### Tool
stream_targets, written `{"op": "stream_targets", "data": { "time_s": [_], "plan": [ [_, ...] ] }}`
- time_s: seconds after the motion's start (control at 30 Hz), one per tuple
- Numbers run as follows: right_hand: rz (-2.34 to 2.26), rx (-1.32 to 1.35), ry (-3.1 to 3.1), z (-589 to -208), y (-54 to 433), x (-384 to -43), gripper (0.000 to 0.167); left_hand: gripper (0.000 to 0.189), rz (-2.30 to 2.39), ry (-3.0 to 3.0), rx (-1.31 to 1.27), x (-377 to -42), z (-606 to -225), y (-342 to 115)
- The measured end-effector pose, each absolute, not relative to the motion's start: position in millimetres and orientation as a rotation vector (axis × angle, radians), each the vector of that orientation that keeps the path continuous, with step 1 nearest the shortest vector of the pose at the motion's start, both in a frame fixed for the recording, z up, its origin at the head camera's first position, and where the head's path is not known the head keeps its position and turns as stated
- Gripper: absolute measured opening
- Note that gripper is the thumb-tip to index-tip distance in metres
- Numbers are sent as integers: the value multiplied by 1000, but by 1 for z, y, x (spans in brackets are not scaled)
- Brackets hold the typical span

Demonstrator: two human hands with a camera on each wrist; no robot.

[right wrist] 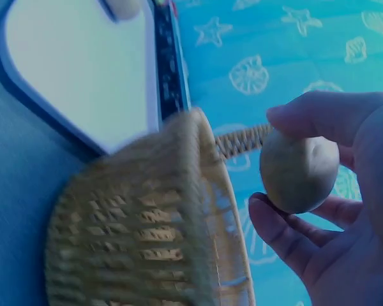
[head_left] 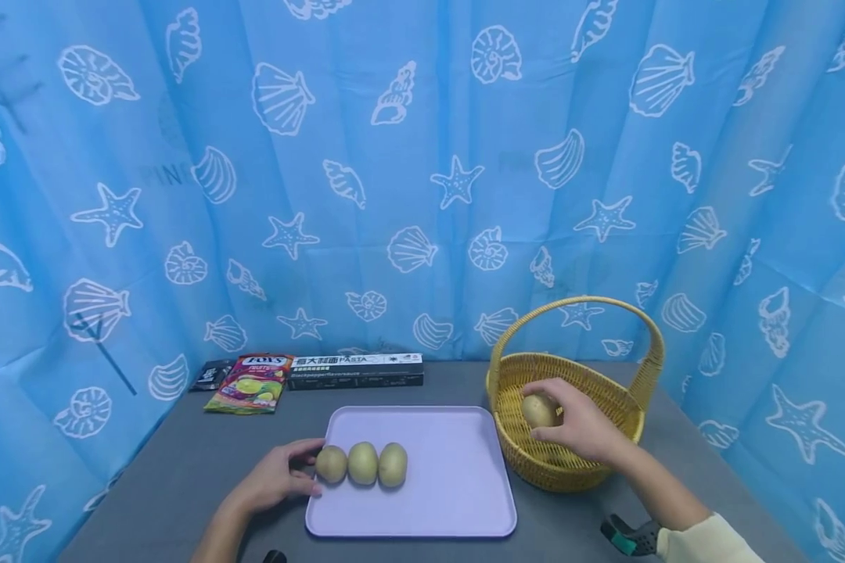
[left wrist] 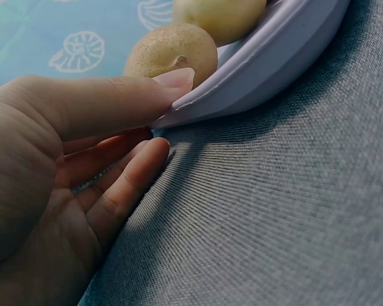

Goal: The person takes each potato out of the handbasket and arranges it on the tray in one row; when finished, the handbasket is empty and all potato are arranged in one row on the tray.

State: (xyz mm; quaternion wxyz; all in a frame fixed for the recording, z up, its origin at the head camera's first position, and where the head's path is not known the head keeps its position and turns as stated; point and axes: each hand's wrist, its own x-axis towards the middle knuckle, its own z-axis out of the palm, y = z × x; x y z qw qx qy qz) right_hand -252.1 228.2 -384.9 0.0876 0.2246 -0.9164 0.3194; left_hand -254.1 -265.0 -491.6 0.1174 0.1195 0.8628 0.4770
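A blue curtain [head_left: 458,258] printed with white shells and starfish hangs behind the grey table [head_left: 458,391]. Along the table's back left lie a small black packet [head_left: 213,374], a red candy bag [head_left: 249,383] and a long black-and-white pasta box [head_left: 355,371]. A yellow basket [head_left: 563,478] stands just beside the right edge of a lilac tray [head_left: 458,485], its tall handle [head_left: 577,300] arching up behind the right hand [head_left: 577,421].

Four fruits are in view: three sit side by side on the tray's left part, namely the left fruit [head_left: 331,465], the middle fruit [head_left: 362,464] and the right fruit [head_left: 393,465]; the held fruit [head_left: 538,410] is pinched between the right hand's thumb and fingers over the basket opening. The left hand [head_left: 278,477] is at the tray's left edge, its grip wide, thumb and fingers apart; whether the thumb touches the left fruit or only the rim is hard to tell.

The fruits are oval, brownish green and matt; the basket is woven; the tray is smooth, with rounded corners and a raised rim.
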Motion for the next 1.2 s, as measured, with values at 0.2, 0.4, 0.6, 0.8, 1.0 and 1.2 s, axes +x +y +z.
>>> {"op": "stream_targets", "data": {
  "time_s": [0.2, 0.4, 0.6, 0.8, 1.0, 1.2],
  "plan": [
    [1013, 726, -2654, -390, 208, -243, 58, 86, 1393, 2529, 364, -254, -492, -266],
    [1041, 810, -2532, -388, 185, -240, 62, 86, 1402, 2516, 352, -255, -489, -265],
    [1027, 905, -2564, -396, 159, -238, 59, 85, 1407, 2513, 342, -255, -490, -266],
    [994, 995, -2636, -409, 133, -235, 58, 85, 1407, 2511, 327, -254, -491, -264],
    [892, 995, -2707, -427, 108, -238, 58, 84, 1403, 2520, 322, -253, -491, -263],
    [821, 913, -2838, -443, 89, -245, 59, 85, 1421, 2515, 335, -254, -491, -264]
  ]
}}
